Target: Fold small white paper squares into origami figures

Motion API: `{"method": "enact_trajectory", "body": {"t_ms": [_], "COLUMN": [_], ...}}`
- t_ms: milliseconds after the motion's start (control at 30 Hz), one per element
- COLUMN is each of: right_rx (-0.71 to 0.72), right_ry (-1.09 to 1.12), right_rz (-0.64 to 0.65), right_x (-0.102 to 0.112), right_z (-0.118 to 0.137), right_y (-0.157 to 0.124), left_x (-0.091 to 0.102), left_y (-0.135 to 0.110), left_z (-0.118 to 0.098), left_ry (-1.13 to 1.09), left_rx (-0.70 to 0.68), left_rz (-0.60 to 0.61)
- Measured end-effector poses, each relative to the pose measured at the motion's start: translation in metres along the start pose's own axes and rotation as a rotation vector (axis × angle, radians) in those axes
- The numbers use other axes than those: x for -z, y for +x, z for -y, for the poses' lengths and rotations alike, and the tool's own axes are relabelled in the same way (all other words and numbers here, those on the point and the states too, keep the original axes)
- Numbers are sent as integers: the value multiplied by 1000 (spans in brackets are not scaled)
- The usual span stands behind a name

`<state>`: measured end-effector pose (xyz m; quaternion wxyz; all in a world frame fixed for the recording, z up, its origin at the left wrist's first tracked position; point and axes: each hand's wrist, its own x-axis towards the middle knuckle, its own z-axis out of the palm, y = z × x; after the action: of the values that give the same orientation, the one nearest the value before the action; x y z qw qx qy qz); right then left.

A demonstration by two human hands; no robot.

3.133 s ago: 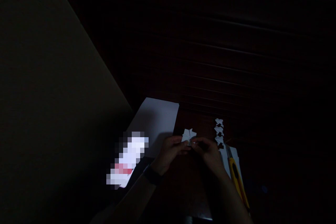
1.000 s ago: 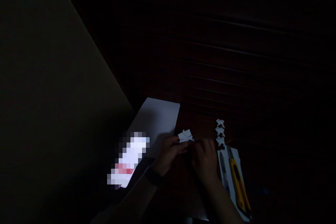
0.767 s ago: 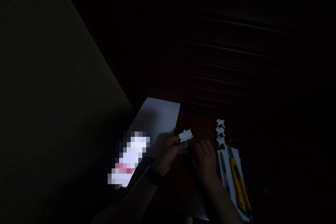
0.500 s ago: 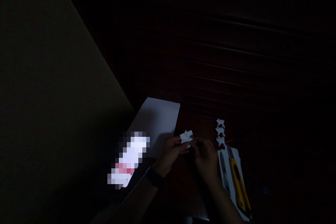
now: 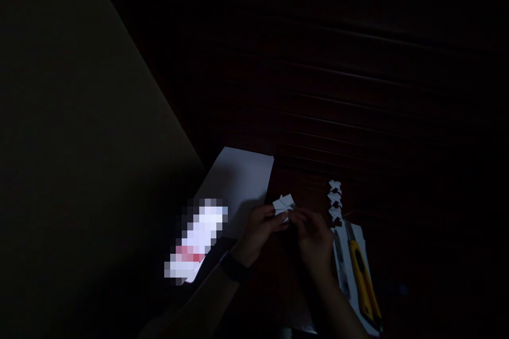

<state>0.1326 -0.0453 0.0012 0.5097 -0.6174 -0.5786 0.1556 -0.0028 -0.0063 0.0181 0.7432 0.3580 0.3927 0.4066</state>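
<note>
The scene is very dark. A small folded white paper piece (image 5: pixel 283 203) sits between my two hands above a dark wooden table (image 5: pixel 358 116). My left hand (image 5: pixel 260 230), with a dark watch on its wrist, pinches the piece from the left. My right hand (image 5: pixel 314 235) pinches it from the right, fingers curled. Both hands are closed on the paper.
A white sheet (image 5: pixel 238 185) lies left of the hands, beside a lit blurred-out screen (image 5: pixel 196 241). A column of small folded paper pieces (image 5: pixel 334 201) lies to the right. Below it a yellow utility knife (image 5: pixel 363 280) rests on white paper. A large dim panel (image 5: pixel 71 143) fills the left.
The folded piece has been turned and refolded slightly between my fingers. My right hand shifted a little, then came back to the paper. Everything else stays put.
</note>
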Motion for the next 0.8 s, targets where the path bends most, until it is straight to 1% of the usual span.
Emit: {"method": "enact_trajectory", "body": {"t_ms": [67, 100, 267, 367, 500, 633, 800], "right_rx": [-13, 17, 331, 420, 448, 450, 396], "right_ry": [-20, -51, -263, -310, -337, -342, -244], "right_rz": [22, 33, 117, 156, 199, 210, 141], "right_x": [3, 5, 12, 15, 17, 18, 18], "right_z": [1, 1, 0, 0, 1, -1, -3], "right_y": [1, 1, 1, 1, 2, 2, 2], "left_x": [1, 1, 4, 5, 5, 5, 3], "left_y": [0, 0, -1, -1, -1, -3, -4], "left_z": [0, 0, -1, -2, -5, -8, -8], "left_ry": [-9, -18, -58, -50, -70, -124, -200], "left_rx": [-2, -4, 5, 15, 32, 46, 67], "left_rz": [-1, -2, -5, -2, -12, -6, 25]}}
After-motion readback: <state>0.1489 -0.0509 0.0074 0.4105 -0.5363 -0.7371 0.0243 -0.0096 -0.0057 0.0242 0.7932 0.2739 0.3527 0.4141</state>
